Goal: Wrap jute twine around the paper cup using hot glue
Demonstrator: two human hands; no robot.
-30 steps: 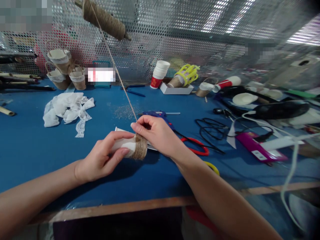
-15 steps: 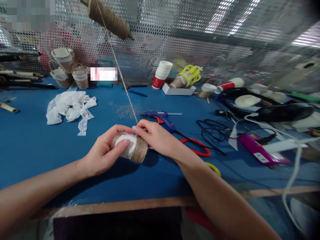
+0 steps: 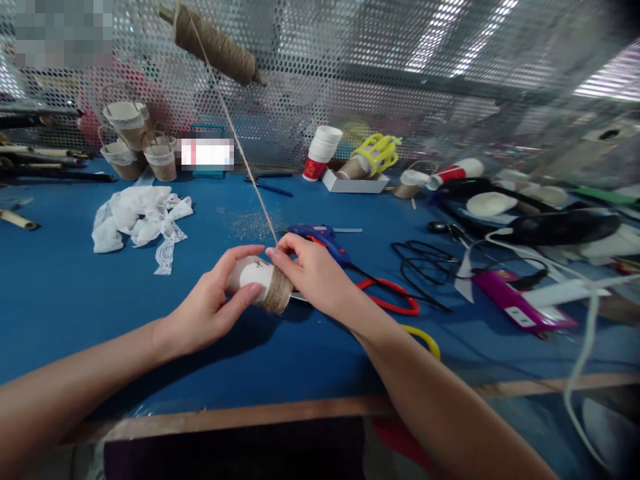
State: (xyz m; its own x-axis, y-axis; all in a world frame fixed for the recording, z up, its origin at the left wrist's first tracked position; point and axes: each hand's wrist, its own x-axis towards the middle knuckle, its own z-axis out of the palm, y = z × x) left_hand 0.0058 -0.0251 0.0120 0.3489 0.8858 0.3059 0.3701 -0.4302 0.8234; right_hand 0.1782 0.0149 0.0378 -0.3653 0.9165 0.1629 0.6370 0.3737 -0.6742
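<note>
A white paper cup (image 3: 253,272) lies on its side above the table, its right end wound with brown twine (image 3: 278,291). Round the cup's white part is my left hand (image 3: 213,297), thumb in front and fingers behind. My right hand (image 3: 310,270) pinches the twine at the wrapped end with thumb and forefinger. From there a taut strand (image 3: 245,160) climbs to a big twine spool (image 3: 215,47) on a stick. Behind my right hand lies a blue glue gun (image 3: 320,233), partly covered by it.
White lace (image 3: 137,213) is heaped at left, with twine-wrapped baskets (image 3: 125,160) behind it. Stacked paper cups (image 3: 323,153) stand at the back. Red-handled scissors (image 3: 390,297), a yellow ring-shaped handle (image 3: 425,340), black cable (image 3: 425,267) and a purple power strip (image 3: 523,303) lie at right.
The cup has turned in my hands, bringing a dark printed mark on its white side into view. My right hand still pinches the twine; the view has shifted slightly.
</note>
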